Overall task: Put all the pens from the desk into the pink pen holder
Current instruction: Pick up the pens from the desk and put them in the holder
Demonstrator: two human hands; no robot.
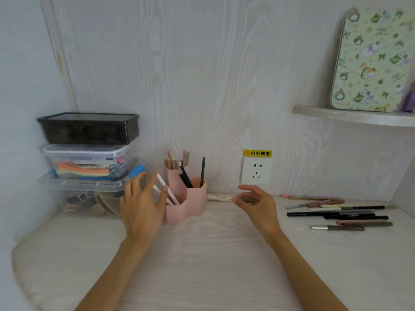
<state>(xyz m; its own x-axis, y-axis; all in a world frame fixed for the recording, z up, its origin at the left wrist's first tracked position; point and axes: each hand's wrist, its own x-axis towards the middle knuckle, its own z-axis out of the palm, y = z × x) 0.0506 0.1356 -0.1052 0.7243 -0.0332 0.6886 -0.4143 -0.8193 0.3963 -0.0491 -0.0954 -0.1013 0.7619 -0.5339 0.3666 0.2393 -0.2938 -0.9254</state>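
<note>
The left hand (141, 205) covers the left edge of the pink pen holder (186, 198), and its spread, straight fingers hide the lower ends of two white pens (167, 190) that lean out of the holder's front-left compartment. Whether the thumb touches those pens cannot be told; the hand grips nothing. A cream pen (219, 197) lies on the desk (202, 254) against the back wall, just right of the holder, and its right end is hidden behind the right hand (258, 205). That hand hovers with fingers loosely curled and apart, index and thumb near the cream pen, holding nothing visible.

The holder is a cluster of pale pink hexagonal cups of differing heights, standing at the back of the desk near the wall. The tall rear cup holds pinkish and tan sticks; a middle one holds dark pens; the right cup holds one upright dark green pen (203, 171).

To the right, well apart from the holder, a loose group of pens (336, 213) lies flat on the desk, black, brown, grey and pink, roughly parallel; their overlaps make an exact count hard. The stacked storage boxes (88, 162) at left are slightly blurred, contents indistinct.
</note>
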